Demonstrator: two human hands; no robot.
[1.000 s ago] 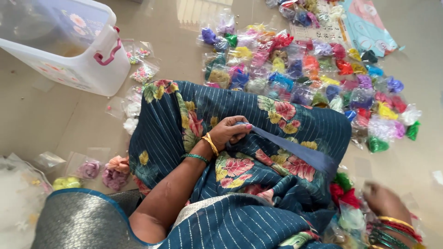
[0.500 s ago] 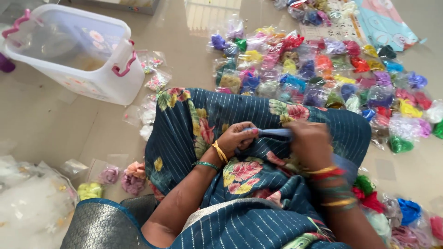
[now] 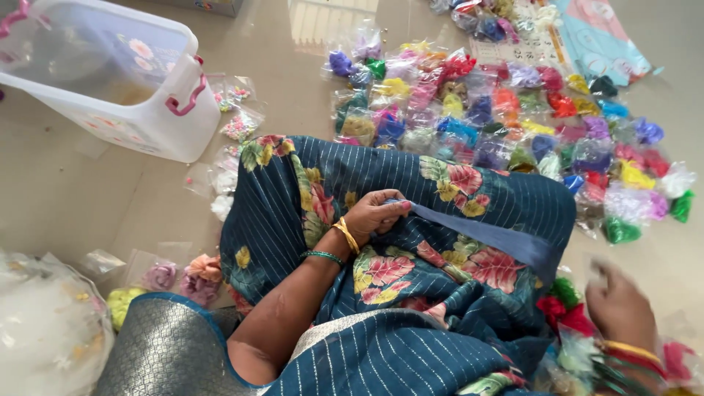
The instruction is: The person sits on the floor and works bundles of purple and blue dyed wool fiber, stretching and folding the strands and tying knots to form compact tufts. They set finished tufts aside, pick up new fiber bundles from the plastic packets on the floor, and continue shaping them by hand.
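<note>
My left hand (image 3: 375, 214) rests on my lap and pinches one end of a blue ribbon strip (image 3: 490, 236) that stretches right across the blue floral cloth (image 3: 440, 183) over my knees. My right hand (image 3: 622, 308) is low at the right, blurred, fingers spread over small bags of red and green flowers (image 3: 563, 302) beside my knee. It seems to hold nothing. Bangles circle both wrists.
Several small clear bags of coloured cloth flowers (image 3: 513, 110) cover the floor ahead. A white plastic tub with pink handles (image 3: 110, 81) stands at the upper left. More flower bags (image 3: 183, 275) and a clear sack (image 3: 44, 330) lie at the left.
My right hand has left the ribbon at my lap and moved down to the right, to the bags by my knee. My left hand still holds the ribbon end.
</note>
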